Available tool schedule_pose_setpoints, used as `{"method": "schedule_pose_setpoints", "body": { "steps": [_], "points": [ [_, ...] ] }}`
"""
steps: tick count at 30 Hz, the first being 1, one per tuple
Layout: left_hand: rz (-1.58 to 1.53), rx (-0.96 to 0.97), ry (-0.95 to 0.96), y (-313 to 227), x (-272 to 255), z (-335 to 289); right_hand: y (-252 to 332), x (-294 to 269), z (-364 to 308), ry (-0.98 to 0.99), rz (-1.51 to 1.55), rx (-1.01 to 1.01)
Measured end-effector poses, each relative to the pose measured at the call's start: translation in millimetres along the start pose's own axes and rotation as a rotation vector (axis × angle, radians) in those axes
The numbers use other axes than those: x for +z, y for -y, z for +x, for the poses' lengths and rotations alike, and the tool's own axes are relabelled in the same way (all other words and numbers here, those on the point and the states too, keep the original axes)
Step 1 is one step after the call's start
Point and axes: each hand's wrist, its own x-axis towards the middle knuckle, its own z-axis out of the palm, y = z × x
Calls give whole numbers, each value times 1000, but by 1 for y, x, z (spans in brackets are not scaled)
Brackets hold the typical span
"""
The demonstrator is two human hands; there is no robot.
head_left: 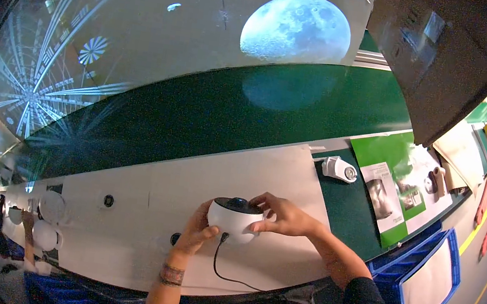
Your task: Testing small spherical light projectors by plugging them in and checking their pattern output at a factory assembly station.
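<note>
A round white projector with a black top and a dark lens sits upright near the front edge of the pale-covered worktable. My left hand cups its left side, thumb on the front. From the right, my right hand grips it, with fingers at the black rim and thumb against the white shell. A black cable is plugged into its front and runs down to the right. Beside my left wrist lies a small black round piece, partly hidden.
A bright moon picture and wheel-like patterns show on the wall. Rightward lie a white plug-like device, printed sheets and blue crates. A black disc lies left; another person's hand is at far left.
</note>
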Motion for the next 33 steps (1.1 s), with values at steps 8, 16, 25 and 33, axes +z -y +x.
{"method": "schedule_pose_setpoints", "body": {
  "steps": [8, 16, 25, 33],
  "points": [
    [156, 128, -111, 17, 9, -5, -22, 1, 21, 25, 296, -97],
    [171, 23, -120, 14, 17, -14, -33, -13, 41, 207, 163, -218],
    [54, 104, -131, 16, 18, -8, -33, -2, 35, 139, 287, -224],
    [110, 103, -103, 27, 1, -4, -29, 4, 29, 52, 311, -240]
  ]
}}
